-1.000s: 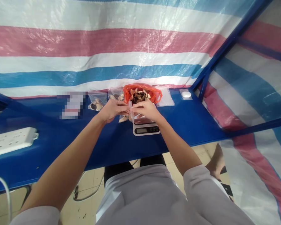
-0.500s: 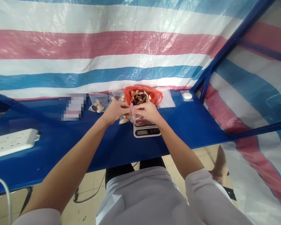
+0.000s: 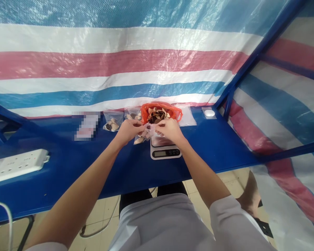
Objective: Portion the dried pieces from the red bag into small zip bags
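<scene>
Over the scale, my left hand (image 3: 131,131) and my right hand (image 3: 170,129) pinch a small clear plastic bag (image 3: 150,130) between them, one at each side. Its contents, if any, I cannot make out. Under the bag sits a white kitchen scale (image 3: 166,154) with a dark display strip; my right hand hides part of its plate. Just behind my hands an orange-red plastic bag (image 3: 181,115) stands open, full of dried brown and cream pieces (image 3: 157,115) like mushroom slices. A clear bag of pale pieces (image 3: 139,140) lies beside the scale, below my left hand.
Two more filled clear bags, one (image 3: 111,124) left and one (image 3: 132,113) behind my left hand, rest on the blue table (image 3: 94,164). Flat clear bags (image 3: 188,116) and a bagged white round object (image 3: 209,113) lie right. A power strip (image 3: 21,164) is far left; striped sheeting hangs behind.
The clear bag, seen nearly edge-on before, now lies flatter between my fingers. My hands have drawn slightly apart. The whole view has shifted, so the table appears lower.
</scene>
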### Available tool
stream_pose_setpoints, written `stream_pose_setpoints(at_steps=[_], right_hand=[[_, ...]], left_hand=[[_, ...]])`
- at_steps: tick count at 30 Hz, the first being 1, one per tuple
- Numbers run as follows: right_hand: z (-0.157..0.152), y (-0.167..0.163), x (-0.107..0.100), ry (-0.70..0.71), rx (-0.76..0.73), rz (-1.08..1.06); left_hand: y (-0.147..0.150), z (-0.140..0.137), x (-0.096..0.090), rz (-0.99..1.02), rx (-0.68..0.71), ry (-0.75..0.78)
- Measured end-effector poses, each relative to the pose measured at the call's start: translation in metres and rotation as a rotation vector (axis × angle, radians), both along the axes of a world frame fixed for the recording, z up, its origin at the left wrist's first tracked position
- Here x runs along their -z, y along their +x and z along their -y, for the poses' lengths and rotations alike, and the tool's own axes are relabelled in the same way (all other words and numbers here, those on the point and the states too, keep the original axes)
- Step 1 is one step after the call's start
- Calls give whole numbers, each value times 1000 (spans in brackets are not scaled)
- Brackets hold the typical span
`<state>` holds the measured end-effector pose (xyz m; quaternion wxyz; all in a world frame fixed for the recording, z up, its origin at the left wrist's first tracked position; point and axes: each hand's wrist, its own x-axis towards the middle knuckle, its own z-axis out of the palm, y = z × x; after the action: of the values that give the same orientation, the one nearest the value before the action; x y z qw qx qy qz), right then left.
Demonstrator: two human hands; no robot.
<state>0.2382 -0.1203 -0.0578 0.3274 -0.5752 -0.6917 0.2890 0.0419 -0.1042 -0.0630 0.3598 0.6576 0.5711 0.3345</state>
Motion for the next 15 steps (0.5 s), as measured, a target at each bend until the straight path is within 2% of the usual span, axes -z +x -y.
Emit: stream_pose_setpoints(at_steps=[2, 9, 15], right_hand=[[0, 3, -3, -6, -1, -4], [-1, 3, -14, 18, -3, 89], [1, -6, -20, -4, -30, 128]], left_hand=[[-4, -1, 0, 1, 10, -15], [-8, 2, -15, -249, -46, 104], [0, 7, -20, -90, 51, -16]])
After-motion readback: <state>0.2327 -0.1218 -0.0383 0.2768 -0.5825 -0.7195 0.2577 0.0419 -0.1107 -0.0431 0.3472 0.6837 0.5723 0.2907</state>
